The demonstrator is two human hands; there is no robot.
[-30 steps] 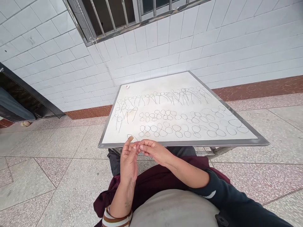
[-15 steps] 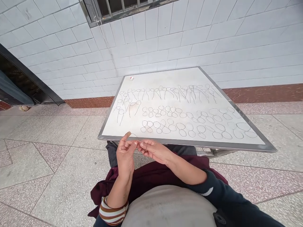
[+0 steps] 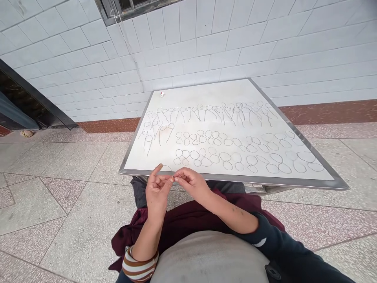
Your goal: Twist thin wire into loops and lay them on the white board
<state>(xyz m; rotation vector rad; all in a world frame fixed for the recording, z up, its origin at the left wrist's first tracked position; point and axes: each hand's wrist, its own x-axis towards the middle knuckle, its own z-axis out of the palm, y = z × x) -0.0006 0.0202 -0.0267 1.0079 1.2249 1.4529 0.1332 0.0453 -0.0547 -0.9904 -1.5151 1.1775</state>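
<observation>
Over the near edge of a white table [image 3: 188, 91], my left hand [image 3: 158, 193] and my right hand [image 3: 193, 184] meet fingertip to fingertip. Each pinches a thin dark wire [image 3: 167, 166], whose curved part shows just above the fingers against the white top. One left finger sticks up with a brownish covering on its tip. Rows of bent thin wires lie on the table: looped pieces with long ends [image 3: 203, 110] at the back, and figure-eight shaped pieces [image 3: 226, 161] nearer me.
A small red and white object [image 3: 162, 94] lies at the table's back left corner. The table has a grey metal rim and stands by a white tiled wall [image 3: 176, 51] with a barred window. Dark red cloth [image 3: 188, 220] covers my lap.
My right hand has turned, its fingers now more curled, with thumb and forefinger at the left fingertips. The left hand stays nearly in place. The view has shifted slightly.
</observation>
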